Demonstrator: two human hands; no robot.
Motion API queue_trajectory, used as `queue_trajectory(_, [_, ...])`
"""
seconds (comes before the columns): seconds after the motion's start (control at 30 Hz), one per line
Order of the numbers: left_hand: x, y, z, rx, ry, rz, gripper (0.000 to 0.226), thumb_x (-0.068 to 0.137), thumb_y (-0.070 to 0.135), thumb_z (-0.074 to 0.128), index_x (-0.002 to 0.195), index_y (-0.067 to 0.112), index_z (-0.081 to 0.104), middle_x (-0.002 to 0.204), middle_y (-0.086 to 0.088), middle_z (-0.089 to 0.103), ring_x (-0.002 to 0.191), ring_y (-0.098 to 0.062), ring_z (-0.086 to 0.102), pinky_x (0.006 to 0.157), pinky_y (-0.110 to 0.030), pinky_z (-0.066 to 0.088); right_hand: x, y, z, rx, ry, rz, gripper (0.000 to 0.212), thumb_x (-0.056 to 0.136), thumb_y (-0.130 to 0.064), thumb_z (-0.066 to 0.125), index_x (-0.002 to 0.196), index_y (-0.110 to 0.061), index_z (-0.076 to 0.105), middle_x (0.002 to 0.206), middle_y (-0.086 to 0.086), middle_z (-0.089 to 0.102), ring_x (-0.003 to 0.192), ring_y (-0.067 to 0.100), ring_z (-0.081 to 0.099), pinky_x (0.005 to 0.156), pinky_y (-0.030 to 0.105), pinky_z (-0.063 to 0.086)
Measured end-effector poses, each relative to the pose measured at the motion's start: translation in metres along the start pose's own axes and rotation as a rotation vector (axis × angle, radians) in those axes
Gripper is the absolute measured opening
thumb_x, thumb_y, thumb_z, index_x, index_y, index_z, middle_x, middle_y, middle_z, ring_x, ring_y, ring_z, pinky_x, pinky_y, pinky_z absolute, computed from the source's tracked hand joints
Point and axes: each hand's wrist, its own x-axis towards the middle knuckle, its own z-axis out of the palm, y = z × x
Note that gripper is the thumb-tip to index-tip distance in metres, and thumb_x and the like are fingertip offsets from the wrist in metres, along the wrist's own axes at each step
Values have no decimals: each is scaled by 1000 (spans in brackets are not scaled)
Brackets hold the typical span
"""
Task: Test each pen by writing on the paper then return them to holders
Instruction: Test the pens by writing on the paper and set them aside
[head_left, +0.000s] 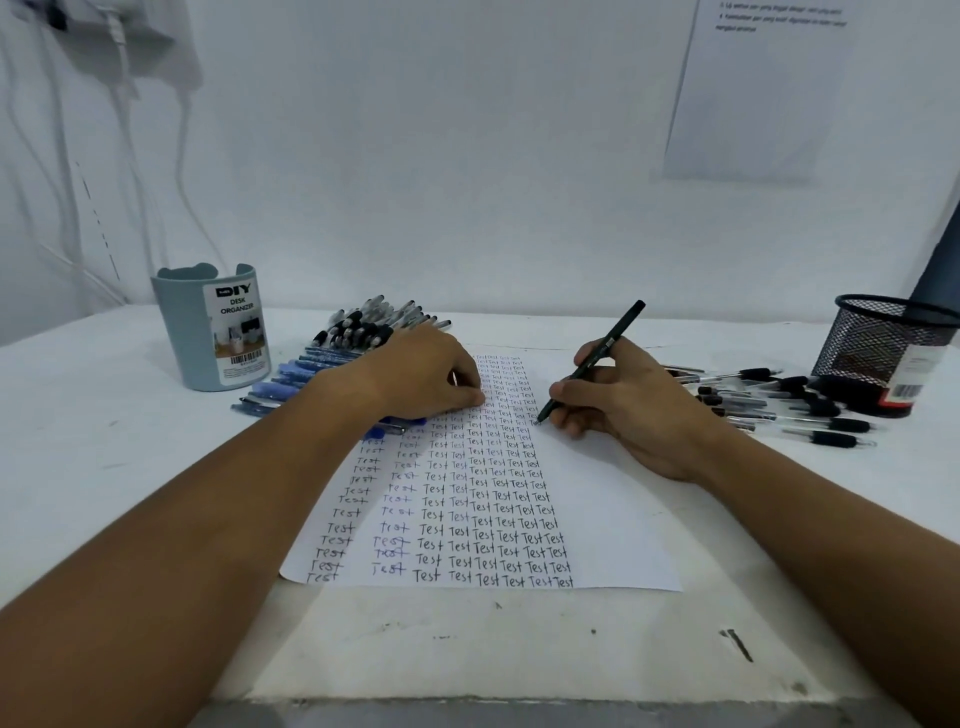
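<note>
Nearest, a sheet of paper (597, 499) lies on the white table (156, 467), its left half filled with columns of the word "Test". The right hand (618, 405) has its grip closed around a black pen (592, 361), tip touching the paper at the end of a row. The left hand (426, 376) rests on the sheet's upper left part, fingers curled with the tips pressing the paper, holding nothing I can make out. Beside and behind that hand lie blue pens (296, 376) and a heap of black-capped pens (374, 322). More black pens (789, 402) lie scattered to the right. Farther back stand a blue-grey holder (208, 338) labelled "DIY Desk Organizer" on the left and a black mesh holder (883, 348) on the right.
</note>
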Motion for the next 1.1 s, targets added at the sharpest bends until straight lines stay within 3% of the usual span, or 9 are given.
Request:
queue_trajectory(0.53, [1,-3,1,5,-14,5,21,90,37,64,102,23,74,100,11,72,91,-4,63,92,-32,50,-1,2,0,-27,-20,-12,33,85,14,61,101,-8,42,75,23,62,60,31,59,53,31,50])
queue_trajectory(0.7, [1,-3,1,-5,-15,0,21,89,37,64,102,23,74,100,11,71,91,-4,63,93,-31,49,-1,2,1,-34,-11,-13,32,86,12,62,99,-8,42,82,27,61,59,29,61,55,31,52])
queue_trajectory(1.1, [1,-3,1,1,-16,-4,21,89,37,64,102,24,74,100,11,72,91,-4,63,94,-31,49,-1,1,0,-26,-12,-4,34,85,15,60,99,-9,41,68,16,62,57,30,58,51,31,48])
